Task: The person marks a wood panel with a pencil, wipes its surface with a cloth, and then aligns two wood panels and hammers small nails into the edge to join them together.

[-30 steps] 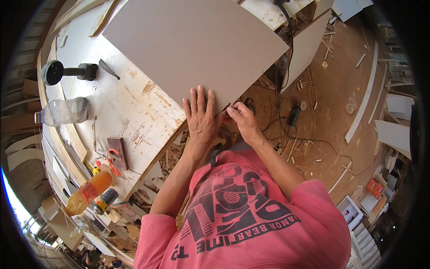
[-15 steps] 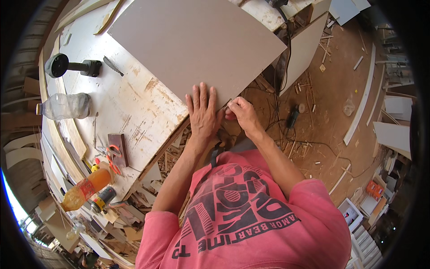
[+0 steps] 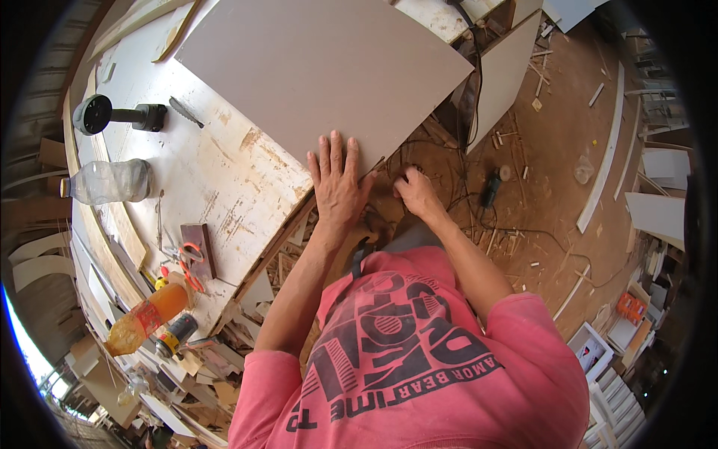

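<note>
A large flat grey-brown panel [image 3: 329, 71] lies on the white worktable, with its near corner toward me. My left hand [image 3: 336, 183] rests flat on that corner, fingers stretched out and a little apart. Beside the panel's right edge, off the board, my right hand [image 3: 419, 193] has its fingers curled together. What they hold, if anything, is hidden. A small dark sliver [image 3: 379, 162] shows at the panel's edge by my left thumb.
On the worktable [image 3: 224, 179] to the left are a black tool [image 3: 123, 116], a dark blade [image 3: 186, 111], a clear bottle [image 3: 112, 181], orange-handled scissors [image 3: 192, 254] and an orange drink bottle [image 3: 149, 318]. Wood scraps and a cable [image 3: 538, 232] litter the floor at right.
My right hand has drawn away from the panel's edge, slightly right and toward me. My left hand stays flat on the panel, and the whole view has shifted slightly.
</note>
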